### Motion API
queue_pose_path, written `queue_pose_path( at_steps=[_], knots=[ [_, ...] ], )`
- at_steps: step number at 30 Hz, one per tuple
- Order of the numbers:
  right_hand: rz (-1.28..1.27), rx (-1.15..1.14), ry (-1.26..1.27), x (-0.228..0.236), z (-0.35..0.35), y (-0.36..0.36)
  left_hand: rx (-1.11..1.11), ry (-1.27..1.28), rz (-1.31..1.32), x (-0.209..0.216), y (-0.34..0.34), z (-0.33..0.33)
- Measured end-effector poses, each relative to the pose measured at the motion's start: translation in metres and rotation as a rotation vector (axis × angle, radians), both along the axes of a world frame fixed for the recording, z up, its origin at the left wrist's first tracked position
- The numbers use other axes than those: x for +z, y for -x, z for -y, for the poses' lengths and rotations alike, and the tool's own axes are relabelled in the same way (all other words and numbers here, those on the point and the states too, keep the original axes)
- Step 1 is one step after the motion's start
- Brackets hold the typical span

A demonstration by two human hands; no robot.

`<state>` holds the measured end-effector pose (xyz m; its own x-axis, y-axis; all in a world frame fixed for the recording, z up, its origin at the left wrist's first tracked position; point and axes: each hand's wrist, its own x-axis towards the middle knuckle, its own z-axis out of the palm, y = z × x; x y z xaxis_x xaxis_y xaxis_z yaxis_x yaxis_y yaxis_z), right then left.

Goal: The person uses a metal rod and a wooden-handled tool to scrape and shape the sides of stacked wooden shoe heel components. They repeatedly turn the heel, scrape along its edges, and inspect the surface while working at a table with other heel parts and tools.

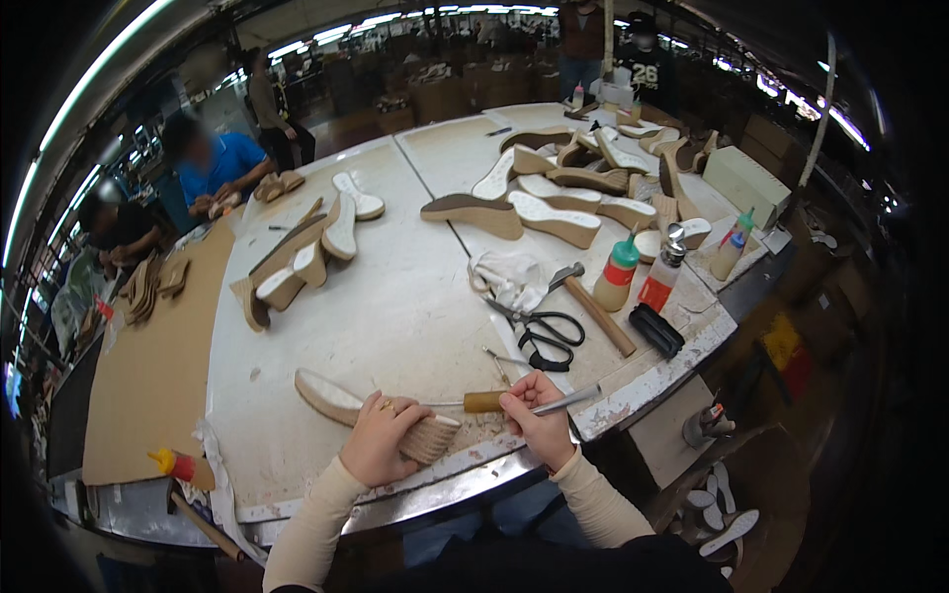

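Wedge sole [331, 393]: and it's lying under the left hand, slim toe running out to that hand's 10 o'clock, ribbed heel at about 3. Flat on the table [346, 316] or raised a touch? Can't tell from up here.
Sole handling: looks light and stiff, unlikely to break; the pale top may be slick, the grooved side should give fingers some bite, so the thick heel looks the place to hold.
Left hand [384, 440]: wrapped over the heel half, fingers curled, gripping it from above.
Wooden-handled tool [484, 401]: thin metal shaft aimed at 9 o'clock, reaching to the left hand's fingers; whether the tip touches the sole, no telling. It looks rigid and light, best held by the rounded handle, with care around that slim shaft.
Right hand [539, 420]: closed, thumb and fingers pinching the handle's near end at 10 o'clock; the sole sits well over at 9.
Silver rod [573, 399]: in the same right grip, poking out toward 2, probably smooth and slippery.
Scissors [529, 319]: lying at the right hand's 12.
Hammer [601, 318]: farther off, at 1.
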<state>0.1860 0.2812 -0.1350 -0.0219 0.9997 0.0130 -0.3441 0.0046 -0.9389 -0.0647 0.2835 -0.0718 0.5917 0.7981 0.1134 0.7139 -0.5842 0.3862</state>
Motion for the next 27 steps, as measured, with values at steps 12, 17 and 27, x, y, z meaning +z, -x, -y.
queue_pose_path(
  at_steps=[12,17,27],
  knots=[
    [1.145,-0.219,-0.228,0.008,-0.069,-0.065,0.254,-0.031,1.364,0.030,0.026,0.004],
    [1.217,-0.263,-0.197,0.006,-0.074,-0.071,0.408,0.048,1.627,0.029,0.032,0.005],
    [1.386,-0.583,-0.212,0.009,-0.079,-0.085,0.292,-0.040,1.283,0.014,0.044,-0.025]
  ],
)
